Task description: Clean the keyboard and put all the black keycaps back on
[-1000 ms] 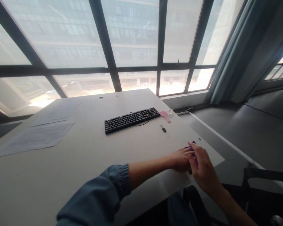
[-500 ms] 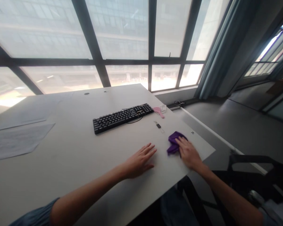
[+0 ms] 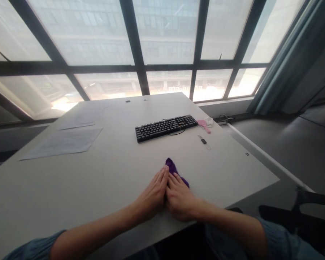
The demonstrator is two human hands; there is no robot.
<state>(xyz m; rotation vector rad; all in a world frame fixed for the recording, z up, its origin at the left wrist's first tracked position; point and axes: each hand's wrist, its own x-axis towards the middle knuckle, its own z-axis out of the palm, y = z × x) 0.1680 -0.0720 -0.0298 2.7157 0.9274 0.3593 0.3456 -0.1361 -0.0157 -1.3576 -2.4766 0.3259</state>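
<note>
A crumpled purple cloth [image 3: 172,167] lies on the white desk [image 3: 119,180] near its front edge, partly covered by my hands. My right hand [image 3: 180,198] rests over the cloth and grips it, fingers pointing forward and the cloth's edge showing beyond them. Against it leans my left hand [image 3: 153,191], its fingers stretched out side by side. The left fingertips touch the cloth's left edge, and its thumb is hidden. Where the two hands meet, the lower part of the cloth cannot be seen.
Behind the hands lies a black keyboard [image 3: 165,128] with its cable. To its right are a pink handheld item [image 3: 204,125], a crumpled white wrapper [image 3: 209,122] and a small black item [image 3: 203,141]. Paper sheets [image 3: 65,144] lie at left. A dark chair [image 3: 308,206] stands at right.
My right hand has slid left with the cloth, from the desk's right side to the front middle. My left hand now meets it there. The view has turned left.
</note>
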